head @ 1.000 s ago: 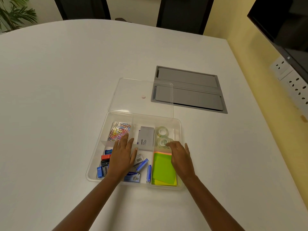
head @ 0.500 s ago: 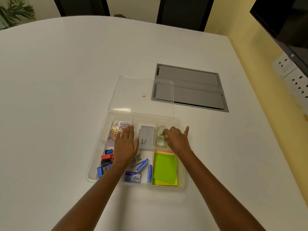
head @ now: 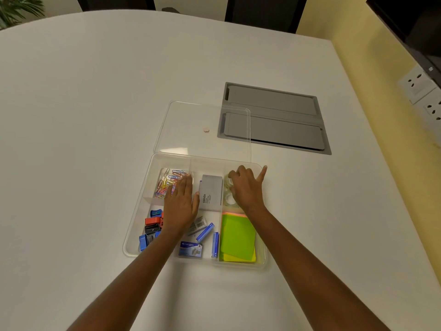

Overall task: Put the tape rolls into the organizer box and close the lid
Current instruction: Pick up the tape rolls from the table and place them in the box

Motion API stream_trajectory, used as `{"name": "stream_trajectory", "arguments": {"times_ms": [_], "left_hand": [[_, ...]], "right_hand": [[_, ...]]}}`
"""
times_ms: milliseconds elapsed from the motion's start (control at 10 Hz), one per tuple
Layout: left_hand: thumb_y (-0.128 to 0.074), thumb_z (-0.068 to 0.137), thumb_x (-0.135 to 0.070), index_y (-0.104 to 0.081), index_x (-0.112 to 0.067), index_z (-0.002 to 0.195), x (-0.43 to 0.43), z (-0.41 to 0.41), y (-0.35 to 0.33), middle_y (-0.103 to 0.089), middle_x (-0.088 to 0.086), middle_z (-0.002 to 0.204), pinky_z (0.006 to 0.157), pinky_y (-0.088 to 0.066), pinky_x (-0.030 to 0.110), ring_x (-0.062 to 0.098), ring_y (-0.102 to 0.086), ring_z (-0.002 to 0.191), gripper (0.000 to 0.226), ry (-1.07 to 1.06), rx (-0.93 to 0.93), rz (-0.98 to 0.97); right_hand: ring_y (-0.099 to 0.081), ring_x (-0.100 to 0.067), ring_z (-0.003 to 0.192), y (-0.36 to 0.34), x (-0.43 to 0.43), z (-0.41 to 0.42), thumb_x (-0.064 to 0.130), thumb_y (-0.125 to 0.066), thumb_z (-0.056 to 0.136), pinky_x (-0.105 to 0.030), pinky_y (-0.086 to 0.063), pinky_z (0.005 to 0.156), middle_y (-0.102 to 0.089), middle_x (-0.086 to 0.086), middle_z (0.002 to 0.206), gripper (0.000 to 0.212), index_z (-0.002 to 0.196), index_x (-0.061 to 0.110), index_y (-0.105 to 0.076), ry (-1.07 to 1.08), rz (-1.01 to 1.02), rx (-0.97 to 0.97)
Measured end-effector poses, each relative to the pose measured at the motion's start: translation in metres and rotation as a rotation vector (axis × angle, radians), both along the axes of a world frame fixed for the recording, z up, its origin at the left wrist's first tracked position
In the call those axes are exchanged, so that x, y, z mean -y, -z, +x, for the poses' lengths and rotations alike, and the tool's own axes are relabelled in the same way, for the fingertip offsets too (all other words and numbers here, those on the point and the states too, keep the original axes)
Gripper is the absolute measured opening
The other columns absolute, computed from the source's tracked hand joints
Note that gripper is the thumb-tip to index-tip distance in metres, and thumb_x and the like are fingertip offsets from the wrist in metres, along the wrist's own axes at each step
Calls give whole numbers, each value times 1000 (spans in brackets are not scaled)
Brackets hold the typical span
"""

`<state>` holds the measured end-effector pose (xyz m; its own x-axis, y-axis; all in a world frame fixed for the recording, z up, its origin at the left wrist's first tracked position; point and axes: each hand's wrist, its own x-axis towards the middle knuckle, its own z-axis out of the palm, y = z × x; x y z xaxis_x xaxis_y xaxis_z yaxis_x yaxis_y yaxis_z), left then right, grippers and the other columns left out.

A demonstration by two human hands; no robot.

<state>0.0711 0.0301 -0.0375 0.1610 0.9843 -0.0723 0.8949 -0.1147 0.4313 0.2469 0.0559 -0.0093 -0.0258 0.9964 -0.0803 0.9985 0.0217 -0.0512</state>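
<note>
Tape rolls [head: 229, 197] under curled right hand [head: 245, 189] (grip unclear); left hand [head: 180, 205] flat.

2 clear tape rolls [head: 229, 195] lie in the open organizer box [head: 152, 168] – lid [head: 202, 115] flat behind.

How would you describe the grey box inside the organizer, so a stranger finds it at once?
On the white table lies a clear organizer box, its lid off. In its back row, the middle compartment holds the grey box, between the two hands. It is the only plain grey item; its neighbours are colourful paper clips and clear tape rolls.
</note>
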Motion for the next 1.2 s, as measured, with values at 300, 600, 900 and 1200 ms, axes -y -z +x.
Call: {"name": "stream_trajectory", "arguments": {"times_ms": [300, 600, 900, 1200], "left_hand": [[-15, 86, -39, -10, -10, 144, 1, 0, -3, -18, 11, 156, 118, -7, 41, 23, -15, 144, 65, -17, 30, 0], [-17, 86, -38, -13, -9, 144, 1, 1, -5, -22, 11, 154, 118, -11, 43, 25, -19, 143, 64, -25, 69, 6], [-16, 86, -40, -13, -10, 144, 1, 0, -5, -22, 11, 154, 118, -9, 41, 24, -19, 143, 65, -31, 67, 1], [-16, 86, -39, -13, -10, 144, 3, 0, -7, -23, 11, 154, 118, -10, 40, 23, -20, 143, 65, -23, 58, 0]], "right_hand": [[-50, -27, 114, 4, -16, -10, 26, -60, 85, -68, -7, 111, -56, -9, 120, 38, 119, 12, -48, 75, -10, -28], [-49, -28, 121, 5, -5, 10, 27, -54, 92, -66, -5, 112, -54, -10, 126, 37, 126, 15, -47, 179, -48, -34], [-54, -30, 108, 7, 35, -9, -5, -40, 89, -37, -51, 78, -55, -16, 120, 31, 117, 1, -52, -11, -27, -195], [-57, -34, 110, -2, 24, -5, -4, -40, 89, -38, -49, 87, -54, -20, 126, 33, 119, 0, -53, 148, -146, -245]]}}
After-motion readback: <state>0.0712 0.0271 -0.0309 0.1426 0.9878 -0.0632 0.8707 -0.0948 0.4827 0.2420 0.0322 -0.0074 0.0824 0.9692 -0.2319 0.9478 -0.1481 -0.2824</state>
